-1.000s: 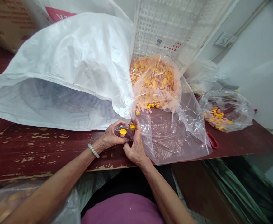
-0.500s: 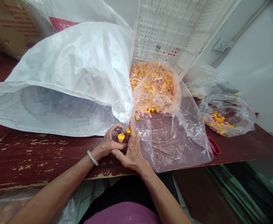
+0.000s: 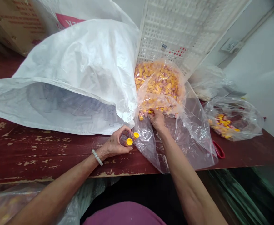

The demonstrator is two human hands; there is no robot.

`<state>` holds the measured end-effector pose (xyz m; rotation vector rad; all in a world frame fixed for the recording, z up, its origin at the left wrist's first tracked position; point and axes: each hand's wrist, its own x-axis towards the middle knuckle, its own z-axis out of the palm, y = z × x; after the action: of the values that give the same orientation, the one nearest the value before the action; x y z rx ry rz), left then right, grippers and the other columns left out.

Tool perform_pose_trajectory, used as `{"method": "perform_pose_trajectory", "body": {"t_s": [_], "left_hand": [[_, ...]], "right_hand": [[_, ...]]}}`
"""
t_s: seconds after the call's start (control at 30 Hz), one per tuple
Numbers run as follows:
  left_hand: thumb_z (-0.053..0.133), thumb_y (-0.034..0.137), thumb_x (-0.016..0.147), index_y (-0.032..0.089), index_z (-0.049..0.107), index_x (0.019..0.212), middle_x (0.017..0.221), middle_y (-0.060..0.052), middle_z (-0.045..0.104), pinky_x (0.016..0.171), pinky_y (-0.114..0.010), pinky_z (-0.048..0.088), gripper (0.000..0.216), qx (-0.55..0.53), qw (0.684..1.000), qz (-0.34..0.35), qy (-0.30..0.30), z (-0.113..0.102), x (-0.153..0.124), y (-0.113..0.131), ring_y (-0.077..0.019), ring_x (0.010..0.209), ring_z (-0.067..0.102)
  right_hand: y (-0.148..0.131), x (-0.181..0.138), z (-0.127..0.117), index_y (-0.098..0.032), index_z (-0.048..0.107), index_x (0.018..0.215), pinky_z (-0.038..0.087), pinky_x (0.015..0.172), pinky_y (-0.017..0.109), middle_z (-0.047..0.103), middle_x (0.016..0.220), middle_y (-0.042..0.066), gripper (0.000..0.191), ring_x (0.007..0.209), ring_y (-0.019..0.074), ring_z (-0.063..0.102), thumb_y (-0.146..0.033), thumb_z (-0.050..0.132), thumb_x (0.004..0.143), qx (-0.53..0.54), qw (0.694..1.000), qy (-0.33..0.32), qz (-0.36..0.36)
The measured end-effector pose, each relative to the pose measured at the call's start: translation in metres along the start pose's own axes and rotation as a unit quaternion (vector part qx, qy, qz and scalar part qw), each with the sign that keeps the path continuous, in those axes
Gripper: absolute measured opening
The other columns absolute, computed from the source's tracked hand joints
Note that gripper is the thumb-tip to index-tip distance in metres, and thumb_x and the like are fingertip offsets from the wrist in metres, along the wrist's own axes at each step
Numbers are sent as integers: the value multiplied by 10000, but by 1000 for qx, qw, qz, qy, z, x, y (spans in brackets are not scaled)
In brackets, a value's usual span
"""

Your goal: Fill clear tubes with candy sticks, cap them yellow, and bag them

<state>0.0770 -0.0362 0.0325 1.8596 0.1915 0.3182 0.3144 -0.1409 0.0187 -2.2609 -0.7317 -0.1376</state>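
Observation:
My left hand (image 3: 115, 144), with a beaded bracelet at the wrist, is closed around a small bunch of clear plastic tubes (image 3: 123, 137) standing upright. Two of them carry a yellow cap (image 3: 129, 142); the others show bare tops. My right hand (image 3: 157, 119) reaches to the mouth of a clear plastic bag (image 3: 174, 137). Its fingers are curled among yellow caps with pink-and-white striped parts (image 3: 160, 78); the fingertips are partly hidden, so what they grip is unclear. Just behind my left hand, a white woven sack (image 3: 87, 53) lies with its mouth open and clear tubes (image 3: 85, 104) inside.
A white plastic crate (image 3: 186, 28) stands on its side behind the caps. Farther right lies a smaller clear bag (image 3: 249, 120) with more caps. A red loop (image 3: 218, 150) sits by the worn red table's (image 3: 45, 153) front edge. A cardboard box (image 3: 17, 25) is at back left.
My right hand has left the tubes and moved forward and right to the caps in the bag. My left hand keeps the tubes, and their tops now show more fully. The view has shifted slightly.

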Motion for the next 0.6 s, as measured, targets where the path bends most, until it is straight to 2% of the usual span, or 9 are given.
{"method": "perform_pose_trajectory", "body": {"t_s": [0.1,0.23,0.3,0.33,0.4,0.43,0.53,0.6], "left_hand": [[685,117,550,185,508,918,863,-1,606,655,-239,451,414,11,1000,9,7,0,1,-1,-142,725,568],[696,126,561,187,484,933,873,-13,628,587,-226,447,432,-47,999,-25,-8,1,3,-2,-139,683,582],[704,131,569,189,465,935,862,-16,640,573,-223,447,441,-86,995,-41,-18,2,4,-2,-140,674,591],[709,131,569,189,457,933,850,-16,644,580,-225,451,447,-104,993,-45,-22,2,5,-2,-141,675,595],[725,132,556,186,448,924,817,-8,643,587,-227,453,463,-120,991,-51,-20,2,6,-2,-137,660,593],[734,133,546,184,449,919,790,1,635,575,-224,446,471,-119,991,-54,-16,2,7,-2,-131,640,585],[754,132,516,180,462,909,719,30,597,534,-208,414,492,-101,993,-57,-4,1,8,-1,-113,586,553],[764,127,500,177,465,900,711,35,590,540,-208,412,502,-108,993,-50,-3,0,9,-1,-112,588,549]], "right_hand": [[3,8,4,-157,647,990,432,881,437,646,961,135,291,953,280,583,-153,547,717,-13,1000,-17,10],[-8,-8,-13,-139,580,1054,448,855,432,636,1001,152,287,936,262,594,-198,484,791,-12,999,11,44],[-22,-32,-26,-146,508,1126,484,795,382,636,987,122,315,878,217,610,-272,457,841,46,998,27,44],[-31,-48,-31,-159,470,1153,499,746,347,636,966,99,332,830,190,616,-310,459,857,114,992,32,33],[-50,-82,-37,-202,433,1148,504,665,289,635,912,48,324,751,150,617,-346,495,864,259,966,-5,-5],[-59,-98,-37,-216,441,1135,499,648,271,628,893,30,313,727,136,609,-335,520,857,283,958,-21,-28],[-76,-131,-33,-232,476,1107,480,599,253,604,867,1,280,624,104,547,-288,552,844,246,964,-57,-84],[-79,-137,-32,-233,480,1109,489,635,274,596,935,19,271,666,116,548,-280,546,850,198,971,-72,-112]]}}
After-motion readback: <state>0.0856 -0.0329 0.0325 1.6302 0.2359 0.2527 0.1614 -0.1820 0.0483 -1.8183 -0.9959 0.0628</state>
